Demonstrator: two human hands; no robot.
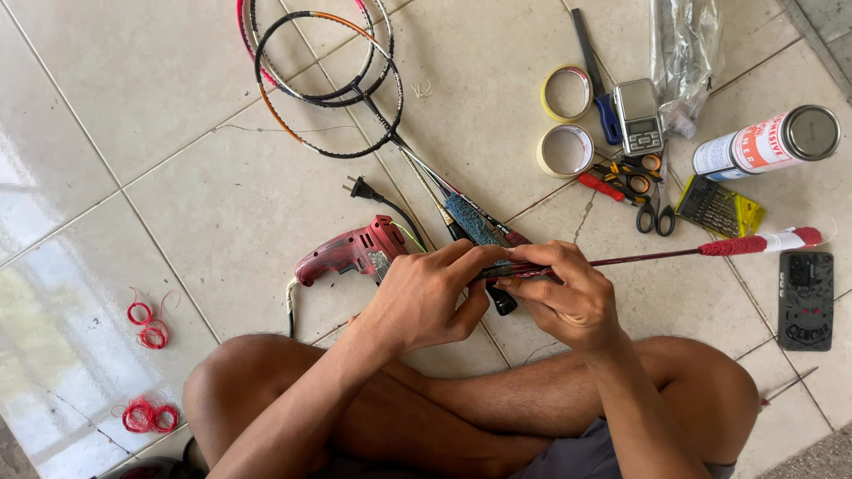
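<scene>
**Inspector:** Red lacquered metal, a thin racket shaft (pixel 657 257), runs level across the head view from both hands out to the right, ending in a red-and-white wrapped handle (pixel 770 241) that hangs over the pale ceramic floor tile (pixel 177 213).

**Clerk:** State of the grips?

**Inspector:** The left hand (pixel 426 297) is closed round the near end of the shaft, thumb and forefinger pinching on top. The right hand (pixel 568 297) is also closed on it, fingertips curled over the same spot, just beside the left. The exact point they pinch is hidden by the fingers.

**Clerk:** Step in hand?

**Inspector:** My judgement: fine work at the shaft's end, held above the crossed legs. A next move would call for a steady pinch from one hand while the other works, with the shaft kept level.

**Clerk:** Surroundings?

**Inspector:** A red electric drill (pixel 351 253) lies just beyond the left hand, its black plug (pixel 358 188) near. Behind it lie unstrung black-and-orange racket frames (pixel 328 84). To the right: two rolls of yellowish tape (pixel 565 120), a small grey digital scale (pixel 639 115), orange-handled scissors (pixel 655 191), a yellow case of drill bits (pixel 719 208), a white-and-red spray can (pixel 768 142) lying on its side. Coils of red string (pixel 149 324) sit well apart at left.
</scene>
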